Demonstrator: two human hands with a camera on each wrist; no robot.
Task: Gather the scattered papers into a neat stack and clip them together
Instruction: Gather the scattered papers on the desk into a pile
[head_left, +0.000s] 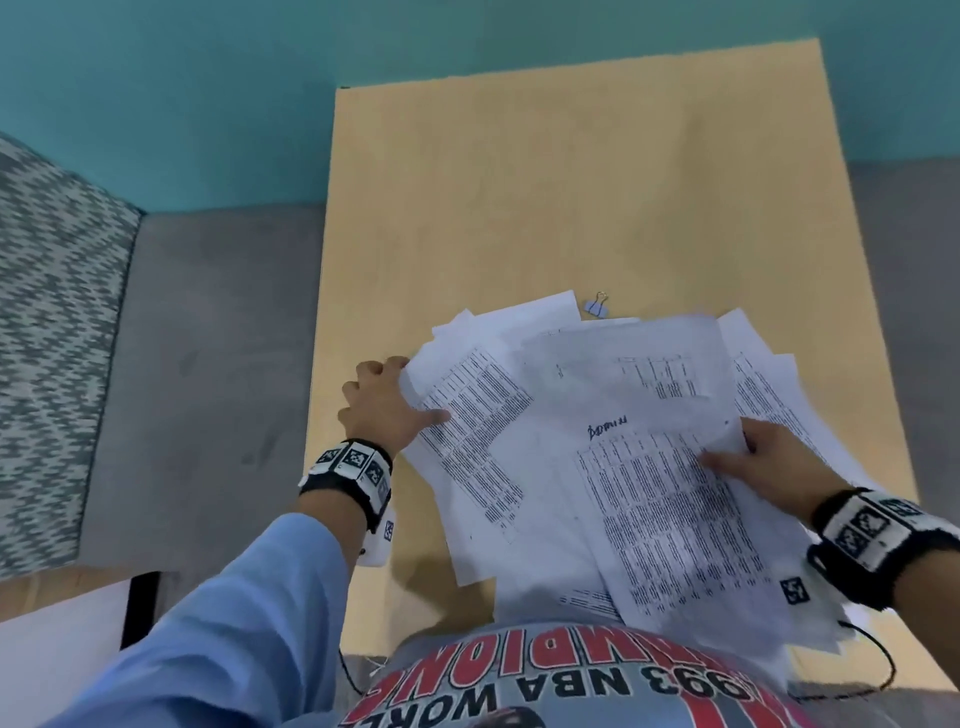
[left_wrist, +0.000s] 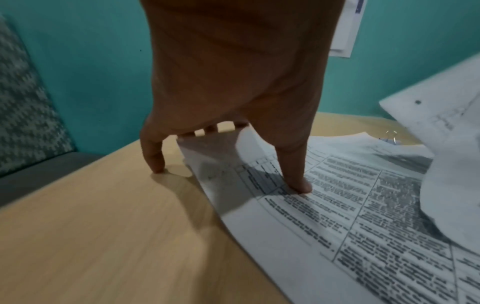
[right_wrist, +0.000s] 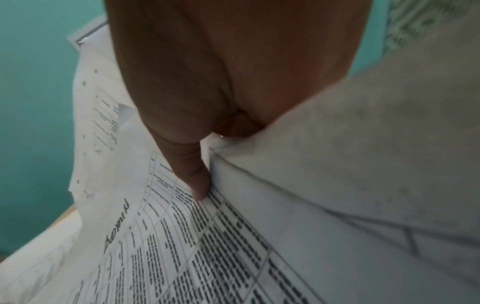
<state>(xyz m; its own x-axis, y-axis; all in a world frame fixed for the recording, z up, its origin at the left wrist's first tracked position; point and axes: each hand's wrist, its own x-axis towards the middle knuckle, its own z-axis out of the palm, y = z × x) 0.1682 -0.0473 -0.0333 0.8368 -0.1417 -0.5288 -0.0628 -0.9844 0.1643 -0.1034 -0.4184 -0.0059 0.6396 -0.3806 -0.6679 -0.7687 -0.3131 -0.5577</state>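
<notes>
Head view: we find the papers (head_left: 613, 457) lying in a loose, overlapping fan on the near half of the tan table (head_left: 519, 197), edges out of line. A binder clip (head_left: 596, 304) lies on the table just beyond their far edge, apart from both hands. The left hand (head_left: 382, 402) sits at the left edge of the pile, thumb laid on a printed sheet, the other fingers curled over that edge. The right hand (head_left: 769, 462) is at the right side, thumb on top of a printed sheet with further sheets over its fingers.

Left wrist view: we note the thumb tip pressing a printed sheet (left_wrist: 350, 216); the little finger (left_wrist: 153, 156) stands spread away, its tip on the bare table. The remaining fingertips curl at the sheet's far corner; whether they go beneath it we cannot tell.

Right wrist view: the thumb (right_wrist: 193, 174) bears on the printed sheet while a raised sheet (right_wrist: 363, 164) hides the fingers, so we cannot tell their spread.
</notes>
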